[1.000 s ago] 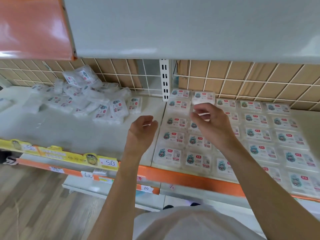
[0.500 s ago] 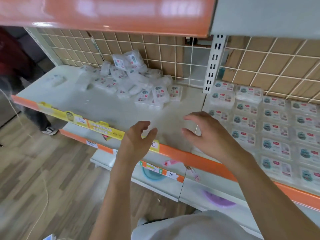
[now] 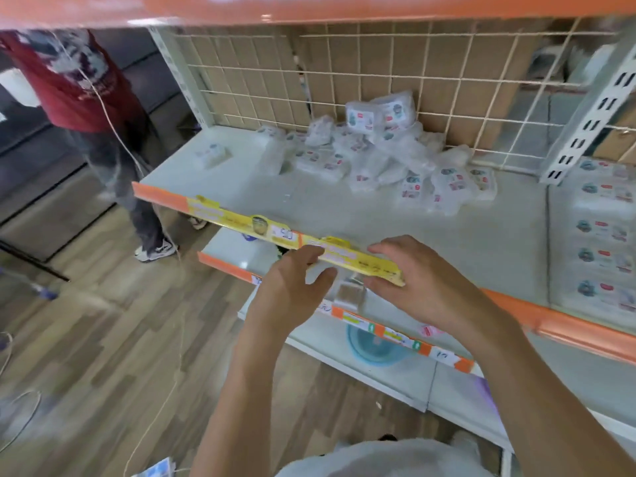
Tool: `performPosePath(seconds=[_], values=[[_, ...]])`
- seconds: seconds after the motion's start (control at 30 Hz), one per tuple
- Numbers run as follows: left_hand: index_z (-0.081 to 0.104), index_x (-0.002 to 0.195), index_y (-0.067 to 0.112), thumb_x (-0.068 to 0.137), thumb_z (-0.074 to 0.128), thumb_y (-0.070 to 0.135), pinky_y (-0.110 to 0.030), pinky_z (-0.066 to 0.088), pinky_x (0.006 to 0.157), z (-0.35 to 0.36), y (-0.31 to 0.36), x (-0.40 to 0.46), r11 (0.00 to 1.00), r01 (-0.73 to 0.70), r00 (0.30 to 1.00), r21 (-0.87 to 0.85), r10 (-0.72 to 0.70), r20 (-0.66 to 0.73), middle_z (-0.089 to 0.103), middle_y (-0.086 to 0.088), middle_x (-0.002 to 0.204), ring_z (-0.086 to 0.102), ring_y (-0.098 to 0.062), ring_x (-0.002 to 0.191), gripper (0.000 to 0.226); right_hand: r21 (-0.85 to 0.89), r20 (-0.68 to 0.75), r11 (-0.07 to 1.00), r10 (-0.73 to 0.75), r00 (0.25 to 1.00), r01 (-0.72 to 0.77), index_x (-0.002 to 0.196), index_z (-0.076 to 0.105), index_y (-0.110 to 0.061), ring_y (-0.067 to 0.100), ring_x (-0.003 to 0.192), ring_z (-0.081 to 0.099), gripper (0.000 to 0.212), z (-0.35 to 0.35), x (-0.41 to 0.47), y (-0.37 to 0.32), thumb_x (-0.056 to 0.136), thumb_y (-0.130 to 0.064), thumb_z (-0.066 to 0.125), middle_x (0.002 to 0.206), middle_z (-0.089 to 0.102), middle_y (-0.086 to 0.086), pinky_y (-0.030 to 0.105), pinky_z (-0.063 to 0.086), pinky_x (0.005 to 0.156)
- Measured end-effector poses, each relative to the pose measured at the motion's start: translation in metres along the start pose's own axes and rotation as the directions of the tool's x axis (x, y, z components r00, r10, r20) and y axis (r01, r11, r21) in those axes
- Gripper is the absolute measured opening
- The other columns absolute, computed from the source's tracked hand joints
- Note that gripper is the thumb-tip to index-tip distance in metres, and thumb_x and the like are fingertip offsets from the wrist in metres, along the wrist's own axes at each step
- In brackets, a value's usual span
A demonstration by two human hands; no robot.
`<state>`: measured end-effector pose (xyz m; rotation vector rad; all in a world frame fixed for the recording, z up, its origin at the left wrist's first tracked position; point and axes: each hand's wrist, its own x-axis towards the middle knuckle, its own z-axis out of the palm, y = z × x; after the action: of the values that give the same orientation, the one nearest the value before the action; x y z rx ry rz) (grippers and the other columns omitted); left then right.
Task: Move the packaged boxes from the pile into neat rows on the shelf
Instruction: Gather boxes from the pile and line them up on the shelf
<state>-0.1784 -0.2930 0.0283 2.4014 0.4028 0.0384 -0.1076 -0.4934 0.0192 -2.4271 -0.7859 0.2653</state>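
A loose pile of clear-wrapped white boxes lies against the wire back of the white shelf. One stray box sits alone at the shelf's left. Neat rows of the same boxes fill the neighbouring shelf section at the right edge. My left hand and my right hand hover side by side at the shelf's front edge, fingers relaxed, both holding nothing, well short of the pile.
A yellow price strip runs along the orange front edge. A perforated upright post divides the two sections. A lower shelf holds a blue bowl. A person in a red shirt stands at the left on the wood floor.
The view has swung left from the neat rows toward the pile. My right hand let go of a box at the rows, and both hands moved left, empty, to the front edge.
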Motion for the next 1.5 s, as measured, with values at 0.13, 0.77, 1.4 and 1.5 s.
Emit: performPosePath(seconds=[0.13, 0.77, 1.4, 1.5], values=[[0.063, 0.123, 0.023, 0.094, 0.064, 0.034, -0.021, 0.038, 0.08, -0.034, -0.037, 0.002, 0.999, 0.004, 1.0, 0.053, -0.004, 0.007, 0.064, 0.003, 0.114, 0.058, -0.014, 0.109, 0.031, 0.002, -0.009, 0.999, 0.033, 0.999, -0.033, 0.138, 0.055, -0.024, 0.022, 0.123, 0.052, 0.05, 0.025, 0.022, -0.039, 0.091, -0.04, 0.066, 0.137, 0.051, -0.001, 0.032, 0.04, 0.104], [0.052, 0.141, 0.025, 0.097, 0.059, 0.039, -0.03, 0.043, 0.096, -0.134, -0.158, 0.124, 0.985, 0.107, 0.994, 0.134, -0.102, -0.041, 0.058, 0.003, 0.135, 0.053, -0.019, 0.125, 0.047, -0.058, 0.07, 0.998, -0.006, 0.998, 0.01, 0.14, 0.054, -0.021, 0.02, 0.13, 0.049, 0.052, 0.079, 0.216, -0.124, 0.093, -0.04, 0.065, 0.143, 0.05, 0.001, 0.028, 0.034, 0.105], [0.063, 0.13, 0.018, 0.093, 0.066, 0.033, -0.024, 0.038, 0.094, -0.188, -0.211, 0.293, 0.999, -0.017, 0.999, 0.042, 0.019, -0.032, 0.062, -0.005, 0.13, 0.057, -0.023, 0.121, 0.039, -0.002, -0.251, 0.907, 0.407, 0.878, -0.421, 0.139, 0.053, -0.012, 0.031, 0.134, 0.045, 0.048, 0.083, 0.329, -0.109, 0.091, -0.008, 0.056, 0.142, 0.05, 0.013, 0.037, 0.037, 0.108], [0.065, 0.127, 0.016, 0.093, 0.067, 0.029, -0.03, 0.042, 0.097, -0.191, -0.218, 0.32, 0.995, -0.082, 0.996, 0.049, 0.084, -0.04, 0.064, -0.01, 0.128, 0.059, -0.028, 0.119, 0.037, -0.021, -0.256, 0.851, 0.503, 0.826, -0.525, 0.144, 0.048, -0.014, 0.033, 0.139, 0.036, 0.06, 0.089, 0.336, -0.104, 0.085, 0.001, 0.05, 0.149, 0.041, 0.014, 0.037, 0.026, 0.114]])
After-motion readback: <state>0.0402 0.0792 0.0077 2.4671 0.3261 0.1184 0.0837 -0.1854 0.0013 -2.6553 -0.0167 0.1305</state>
